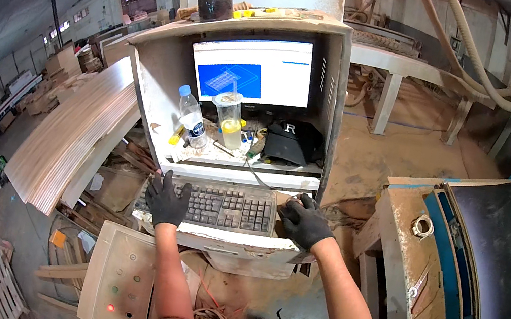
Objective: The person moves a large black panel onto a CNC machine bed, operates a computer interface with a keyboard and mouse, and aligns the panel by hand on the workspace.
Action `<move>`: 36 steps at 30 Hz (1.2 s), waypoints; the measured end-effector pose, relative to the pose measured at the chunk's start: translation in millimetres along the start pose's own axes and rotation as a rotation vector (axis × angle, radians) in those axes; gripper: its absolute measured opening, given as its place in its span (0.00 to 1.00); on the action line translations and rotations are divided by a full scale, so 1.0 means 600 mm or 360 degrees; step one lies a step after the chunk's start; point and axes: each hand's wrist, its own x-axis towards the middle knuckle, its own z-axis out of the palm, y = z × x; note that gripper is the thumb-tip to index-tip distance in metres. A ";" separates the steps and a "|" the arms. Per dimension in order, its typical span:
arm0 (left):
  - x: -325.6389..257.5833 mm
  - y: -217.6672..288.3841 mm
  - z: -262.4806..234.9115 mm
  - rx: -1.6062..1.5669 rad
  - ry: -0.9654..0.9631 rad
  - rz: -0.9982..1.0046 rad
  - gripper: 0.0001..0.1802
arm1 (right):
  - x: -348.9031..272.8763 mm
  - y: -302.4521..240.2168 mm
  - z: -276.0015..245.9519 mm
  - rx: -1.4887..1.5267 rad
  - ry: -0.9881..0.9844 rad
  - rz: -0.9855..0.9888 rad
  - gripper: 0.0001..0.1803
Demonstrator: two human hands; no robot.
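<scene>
Black-gloved left hand (167,201) spreads over the nine-o'clock end of a dusty black rectangular keyboard (226,209), six o'clock from a lit flat monitor (283,82); black-gloved right hand (304,223) curls apart at three o'clock, grip unclear.

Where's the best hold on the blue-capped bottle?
Probably grip the bottle around its round body, below the narrowing shoulder. Come with the left hand from the open front, slightly left: it stands cap-up, and the cup crowds its right side.

Dusty dark keyboard (223,209), flat on a worn white tray (235,237)
</scene>
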 end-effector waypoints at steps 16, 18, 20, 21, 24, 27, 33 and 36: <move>-0.003 -0.006 0.004 -0.0045 0.0192 0.0034 0.36 | 0.000 0.009 0.013 0.0030 -0.0029 0.0031 0.19; -0.003 -0.005 -0.002 -0.0036 0.0139 -0.0004 0.36 | 0.000 0.006 0.013 0.0030 -0.0014 -0.0004 0.19; -0.005 -0.009 0.003 -0.0029 0.0161 0.0011 0.36 | 0.001 0.007 0.015 0.0019 0.0031 -0.0046 0.19; -0.003 -0.009 0.005 -0.0018 0.0180 0.0018 0.36 | 0.002 0.009 0.016 0.0009 0.0069 -0.0091 0.19; -0.004 -0.004 0.004 -0.0023 0.0140 0.0005 0.36 | 0.001 0.012 0.015 0.0037 0.0091 -0.0134 0.18; -0.002 -0.008 0.006 -0.0025 0.0138 0.0023 0.36 | 0.000 0.007 0.013 0.0038 0.0072 -0.0138 0.18; -0.004 -0.012 0.010 -0.0022 0.0174 0.0038 0.36 | -0.002 -0.006 0.000 0.0037 -0.0031 -0.0033 0.17; -0.004 -0.007 0.006 -0.0055 0.0158 0.0036 0.35 | -0.002 0.000 0.003 0.0000 -0.0022 -0.0040 0.17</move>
